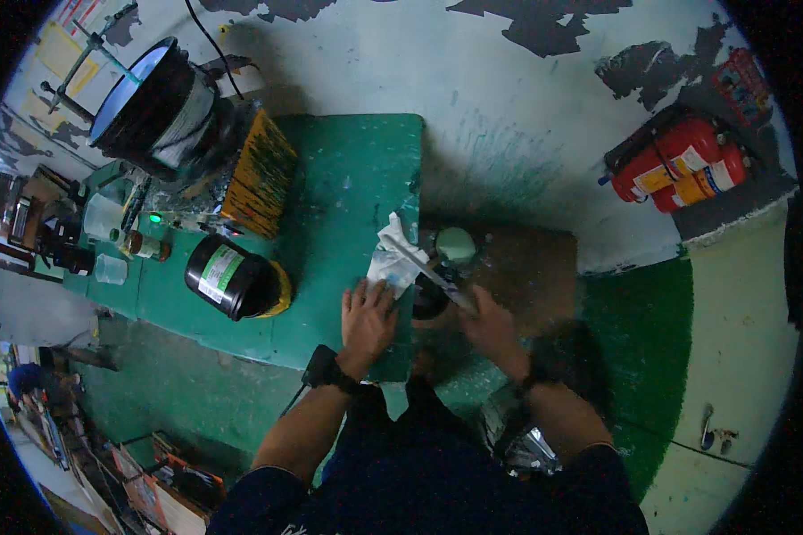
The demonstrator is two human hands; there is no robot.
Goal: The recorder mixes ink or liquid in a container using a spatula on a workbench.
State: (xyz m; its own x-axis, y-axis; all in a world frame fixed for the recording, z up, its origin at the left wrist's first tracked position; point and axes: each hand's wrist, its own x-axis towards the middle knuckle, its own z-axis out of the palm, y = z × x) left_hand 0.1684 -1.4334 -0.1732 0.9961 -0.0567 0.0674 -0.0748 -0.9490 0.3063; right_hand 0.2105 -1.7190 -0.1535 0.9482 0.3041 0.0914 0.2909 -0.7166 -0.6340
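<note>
My right hand (491,332) is closed around a long flat metal blade, like a spatula (451,290), which points up and to the left. The blade's far end lies over a crumpled white wipe (390,267) at the right edge of the green table (348,178). Resting flat with its fingers apart, my left hand (368,319) touches the wipe's near edge. Whether the wipe is cloth or paper I cannot tell. Partly hidden below the blade is a dark round container (430,301). A pale green round lid or tub (456,243) lies just beyond it.
Left of my hands a black jar (226,276) lies tilted. Behind it, a machine with a yellow, paint-streaked side (260,174) carries a black bucket (174,111). A bottle (144,245) and clear cup (111,268) stand farther left. Red fire extinguishers (678,165) sit at right.
</note>
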